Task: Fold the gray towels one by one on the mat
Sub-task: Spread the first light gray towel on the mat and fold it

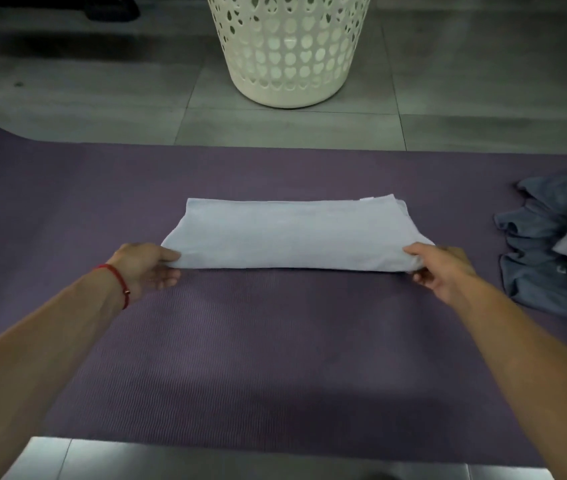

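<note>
The pale gray folded towel point(292, 233) lies flat in the middle of the purple ribbed mat point(275, 358), as a long band with its long side across my view. It is already folded in layers; on its far right corner a small white label shows.

The white plastic laundry basket with heart-shaped holes point(289, 50) stands on the gray floor tiles point(102, 81), beyond the far edge of the mat and straight behind the towel, well apart from it. Through the holes I see only the pale inner wall, and I cannot tell if something is inside.

My left hand point(145, 266) pinches the near left corner of the towel: the thumb lies on top of the cloth and the other fingers curl under the edge. On this wrist is a thin red string bracelet point(117, 282). My right hand point(443, 271) grips the near right corner in the same way, the thumb on top and the fingers curled under the folded edge. So the towel stretches between my two hands, with its near edge in my grip and the rest resting on the mat, farther from me.

To the right of the towel, at the right edge of the mat, lies a loose pile of dark gray and pale towels point(552, 251), not folded, apart from the towel I hold.
</note>
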### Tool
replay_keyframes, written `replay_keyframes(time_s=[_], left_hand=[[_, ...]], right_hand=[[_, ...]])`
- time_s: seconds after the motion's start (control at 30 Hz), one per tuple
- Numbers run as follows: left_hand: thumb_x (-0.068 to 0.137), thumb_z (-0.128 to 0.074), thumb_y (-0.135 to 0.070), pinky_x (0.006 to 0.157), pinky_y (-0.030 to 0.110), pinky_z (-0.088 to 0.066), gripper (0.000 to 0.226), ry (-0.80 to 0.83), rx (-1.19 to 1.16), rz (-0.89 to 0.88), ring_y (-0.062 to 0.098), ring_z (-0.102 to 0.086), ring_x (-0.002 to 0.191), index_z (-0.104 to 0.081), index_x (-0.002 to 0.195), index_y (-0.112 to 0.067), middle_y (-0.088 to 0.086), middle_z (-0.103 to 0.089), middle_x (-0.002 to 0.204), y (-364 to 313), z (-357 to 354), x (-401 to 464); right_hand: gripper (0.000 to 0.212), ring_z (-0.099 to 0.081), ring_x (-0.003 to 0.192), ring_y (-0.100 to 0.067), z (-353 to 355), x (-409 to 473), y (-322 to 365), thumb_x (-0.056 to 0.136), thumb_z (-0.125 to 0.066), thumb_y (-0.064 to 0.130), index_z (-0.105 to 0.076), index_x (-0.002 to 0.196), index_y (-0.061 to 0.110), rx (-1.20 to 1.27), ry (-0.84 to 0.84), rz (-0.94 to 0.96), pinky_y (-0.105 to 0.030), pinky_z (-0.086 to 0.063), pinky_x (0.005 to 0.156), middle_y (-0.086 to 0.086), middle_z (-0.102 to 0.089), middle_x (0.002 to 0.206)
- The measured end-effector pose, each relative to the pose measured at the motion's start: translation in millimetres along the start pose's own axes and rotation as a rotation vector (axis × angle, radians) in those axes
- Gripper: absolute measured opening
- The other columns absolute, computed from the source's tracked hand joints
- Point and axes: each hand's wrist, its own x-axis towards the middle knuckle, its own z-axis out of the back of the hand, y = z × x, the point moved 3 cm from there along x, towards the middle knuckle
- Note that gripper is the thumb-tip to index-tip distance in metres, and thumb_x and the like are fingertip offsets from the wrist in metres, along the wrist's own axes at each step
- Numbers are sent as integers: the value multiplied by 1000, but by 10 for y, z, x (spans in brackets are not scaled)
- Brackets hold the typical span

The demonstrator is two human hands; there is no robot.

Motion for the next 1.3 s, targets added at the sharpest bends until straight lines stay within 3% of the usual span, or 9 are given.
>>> replay_keyframes(time_s=[0.23,0.33,0.4,0.53,0.7,0.83,1.0,1.13,1.3], left_hand=[[83,-76,-6,50,27,-46,23,63,304,14,22,-50,55,-69,105,0,14,-59,75,927,214,-397],[60,-78,-27,75,40,-51,48,-150,688,-205,32,-61,90,-64,105,-15,9,-62,92,891,141,-379],[68,-76,-22,95,42,-41,53,-224,839,-544,32,-43,114,-54,116,-23,6,-51,113,712,-208,-608],[77,-62,-31,115,37,-30,59,198,811,-991,23,-26,139,-50,136,-29,1,-39,146,473,-1382,-1076],[100,-52,-28,124,50,-7,63,397,1324,-1203,26,3,154,-25,156,-28,3,-4,167,460,-2641,-929],[97,-39,-65,122,56,4,86,493,1649,-1151,28,20,152,5,160,-28,3,21,166,379,-2896,-627],[89,-53,-66,124,51,5,94,549,1449,-1212,24,17,153,-4,160,-28,-1,17,167,445,-2680,-627],[89,-65,-30,118,39,-31,66,432,1149,-1346,26,-28,143,-40,149,-21,6,-32,155,735,-2133,-934],[95,-58,-9,88,19,-52,30,247,400,-751,9,-63,103,-67,121,-20,-7,-66,115,861,-1341,-1112]], right_hand=[[30,-69,69,-25,301,-551,-895,80,-81,25,-68,95,2,-251,-3,-39,-32,-56,54,-14,-74,87],[30,-72,82,-24,294,-574,-839,80,-79,30,-68,98,9,-315,27,-19,-37,-63,68,-9,-74,94],[30,-69,88,-22,277,-581,-736,81,-76,37,-68,97,13,-366,64,-26,-39,-62,75,-3,-71,95],[41,-64,83,-21,220,-518,-587,80,-66,53,-66,88,13,-504,-21,49,-35,-53,69,-2,-67,91],[28,-60,77,-20,155,-441,-578,89,-60,39,-60,88,12,-556,-67,144,-32,-42,59,-2,-64,87],[11,-67,87,-22,214,-415,-572,87,-66,31,-63,93,22,-383,32,172,-39,-54,75,1,-70,93],[16,-70,91,-18,92,-596,-247,83,-69,28,-63,98,30,-342,188,306,-40,-56,77,8,-72,97],[23,-68,88,-12,-262,-955,97,81,-67,32,-58,102,34,-474,286,414,-30,-48,67,12,-70,97],[32,-64,78,-12,-937,-1460,337,84,-64,33,-55,114,23,-815,306,652,-28,-47,60,6,-67,93]])
